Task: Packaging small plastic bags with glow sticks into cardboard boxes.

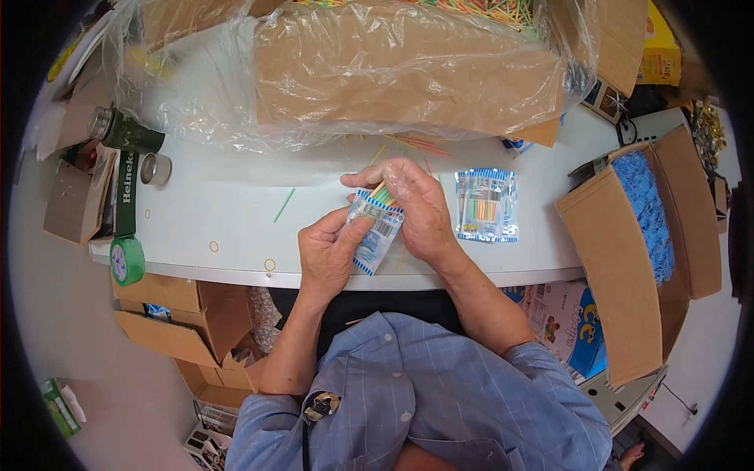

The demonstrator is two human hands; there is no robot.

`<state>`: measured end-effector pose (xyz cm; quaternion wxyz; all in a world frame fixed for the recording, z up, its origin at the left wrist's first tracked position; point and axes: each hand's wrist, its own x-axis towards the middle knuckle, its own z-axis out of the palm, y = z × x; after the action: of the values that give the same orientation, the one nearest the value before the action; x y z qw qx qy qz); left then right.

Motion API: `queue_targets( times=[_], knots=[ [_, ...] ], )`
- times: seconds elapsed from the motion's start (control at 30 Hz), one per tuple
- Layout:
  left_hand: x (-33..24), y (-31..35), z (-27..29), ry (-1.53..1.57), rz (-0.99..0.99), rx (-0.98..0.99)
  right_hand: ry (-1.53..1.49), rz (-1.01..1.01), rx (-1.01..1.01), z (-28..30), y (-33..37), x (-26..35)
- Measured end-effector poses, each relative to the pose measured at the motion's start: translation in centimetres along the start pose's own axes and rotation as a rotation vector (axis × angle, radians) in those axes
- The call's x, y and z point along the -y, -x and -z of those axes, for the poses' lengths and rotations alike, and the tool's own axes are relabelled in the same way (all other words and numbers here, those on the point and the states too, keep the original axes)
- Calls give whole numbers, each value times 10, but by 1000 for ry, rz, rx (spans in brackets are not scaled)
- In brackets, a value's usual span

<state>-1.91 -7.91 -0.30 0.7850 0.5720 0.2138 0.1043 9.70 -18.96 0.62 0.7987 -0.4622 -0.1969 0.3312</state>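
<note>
My left hand [323, 255] grips a small clear packet [377, 242] with blue-striped edges, its thumb pressed on the front. Out of the packet's upper end stick thin coloured sticks [382, 193], yellow, orange and green. My right hand [424, 210] curls round these sticks and the packet's upper right side; its palm and some fingertips are hidden. To the right lies a small stack of filled packets [487, 208], with striped edges and coloured sticks showing through. A loose green stick [284, 205] rests on the white table [228, 196].
Across the back stands a large carton [408, 74] draped in clear plastic, heaped with coloured sticks [487, 11]. An open cardboard box [620, 275] with blue packets sits at right. On the left are a green tape roll [128, 261], a metal cup [155, 169] and several rubber bands [214, 246].
</note>
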Motion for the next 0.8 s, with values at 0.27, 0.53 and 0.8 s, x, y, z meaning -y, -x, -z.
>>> queue_targets(
  times=[0.27, 0.53, 0.8],
  knots=[
    [0, 0, -2, 81, -72, -10, 556, -15, 242, 5, -1, 26],
    [1, -1, -2, 172, -154, -119, 359, 16, 121, 11, 11, 31],
    [-1, -3, -2, 226, -343, -37, 411, 183, 86, 10, 21, 28]
  ],
)
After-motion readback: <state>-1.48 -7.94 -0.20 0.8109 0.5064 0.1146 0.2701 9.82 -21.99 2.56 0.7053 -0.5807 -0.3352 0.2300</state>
